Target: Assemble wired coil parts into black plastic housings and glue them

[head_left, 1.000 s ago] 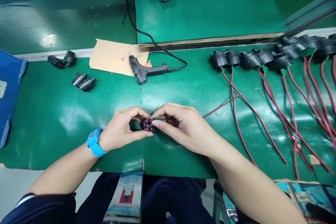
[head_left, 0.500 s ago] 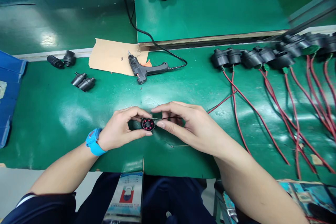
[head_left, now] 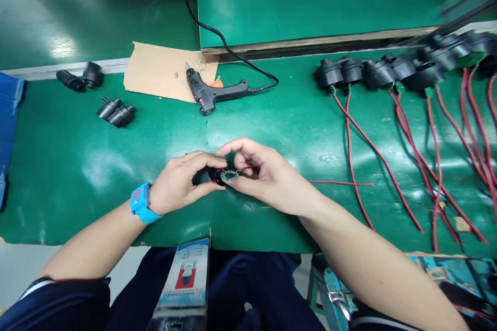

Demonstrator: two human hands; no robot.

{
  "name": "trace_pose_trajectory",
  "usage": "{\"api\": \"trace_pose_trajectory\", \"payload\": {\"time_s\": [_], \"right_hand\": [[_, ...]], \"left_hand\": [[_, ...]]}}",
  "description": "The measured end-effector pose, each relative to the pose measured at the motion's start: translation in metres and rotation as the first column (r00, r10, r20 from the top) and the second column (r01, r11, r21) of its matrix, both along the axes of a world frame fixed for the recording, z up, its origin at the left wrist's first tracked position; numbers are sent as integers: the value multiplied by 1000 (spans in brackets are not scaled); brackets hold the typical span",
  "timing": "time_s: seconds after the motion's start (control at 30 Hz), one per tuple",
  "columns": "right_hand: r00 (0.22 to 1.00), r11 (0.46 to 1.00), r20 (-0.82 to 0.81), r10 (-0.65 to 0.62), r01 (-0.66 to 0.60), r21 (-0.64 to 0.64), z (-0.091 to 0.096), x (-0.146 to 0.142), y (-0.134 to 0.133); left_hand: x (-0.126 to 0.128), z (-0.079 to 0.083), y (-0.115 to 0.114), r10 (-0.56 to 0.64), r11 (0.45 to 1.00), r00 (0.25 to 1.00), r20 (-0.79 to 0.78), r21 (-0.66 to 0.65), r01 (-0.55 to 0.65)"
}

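Note:
Between the thumb and fingers of my left hand is a small black round part with reddish spots on its face. My right hand pinches a small round green circuit board, which overlaps the right side of the black part. Whether the two touch is hard to make out. A thin red wire comes out past my right hand and lies to the right over the green bench. A blue wristband is round my left wrist.
A black glue gun lies partly on cardboard. Several black housings stand at left; more, with red wires, line the right. A blue bin is at far left, a raised green shelf at the back.
The green circuit board now shows in my right hand, over part of the black part's face, which was uncovered before. The view has shifted slightly.

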State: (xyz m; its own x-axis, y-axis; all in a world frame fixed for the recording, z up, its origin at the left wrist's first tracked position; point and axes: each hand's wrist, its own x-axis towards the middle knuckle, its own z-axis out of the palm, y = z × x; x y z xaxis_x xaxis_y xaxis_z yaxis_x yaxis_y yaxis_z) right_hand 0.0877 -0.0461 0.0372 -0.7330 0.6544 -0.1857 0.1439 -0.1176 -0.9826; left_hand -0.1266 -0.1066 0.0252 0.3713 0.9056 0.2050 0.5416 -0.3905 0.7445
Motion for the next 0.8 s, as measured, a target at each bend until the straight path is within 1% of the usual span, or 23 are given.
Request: {"api": "trace_pose_trajectory", "payload": {"time_s": [0.13,0.27,0.33,0.43,0.5,0.53,0.6,0.7,0.73,0.77,0.8], "right_hand": [[999,998,10,-35,34,52,-3,-4,-2],[998,999,46,-34,33,41,-7,-8,-3],[998,998,46,-36,33,60,-8,-9,-3],[998,994,39,-58,54,90,-9,-7,0],[998,994,21,-64,62,93,-6,-3,1],[998,992,4,-70,69,110,-3,-1,2],[993,972,-38,-108,113,206,3,2,2],[982,900,-61,-181,190,393,11,4,-2],[979,882,-53,-199,203,425,12,3,-3],[977,878,-40,-210,206,432,13,2,-4],[976,887,-22,-217,206,413,13,0,-6]], "left_hand": [[3,-1,-1,-11,999,1000,-10,35,12],[7,0,-3,-15,998,999,-40,63,17],[8,0,-3,-20,997,998,-62,80,25],[10,1,-3,14,999,998,-53,51,-11],[9,4,-3,42,998,999,-33,39,-41],[9,5,-4,50,998,998,-25,41,-49],[7,8,-5,66,996,998,-14,57,-65],[6,12,-8,129,987,992,-10,101,-128],[6,11,-9,156,979,988,-19,132,-152],[6,11,-9,185,968,982,-30,176,-177],[6,9,-9,218,952,975,-43,228,-203]]}}
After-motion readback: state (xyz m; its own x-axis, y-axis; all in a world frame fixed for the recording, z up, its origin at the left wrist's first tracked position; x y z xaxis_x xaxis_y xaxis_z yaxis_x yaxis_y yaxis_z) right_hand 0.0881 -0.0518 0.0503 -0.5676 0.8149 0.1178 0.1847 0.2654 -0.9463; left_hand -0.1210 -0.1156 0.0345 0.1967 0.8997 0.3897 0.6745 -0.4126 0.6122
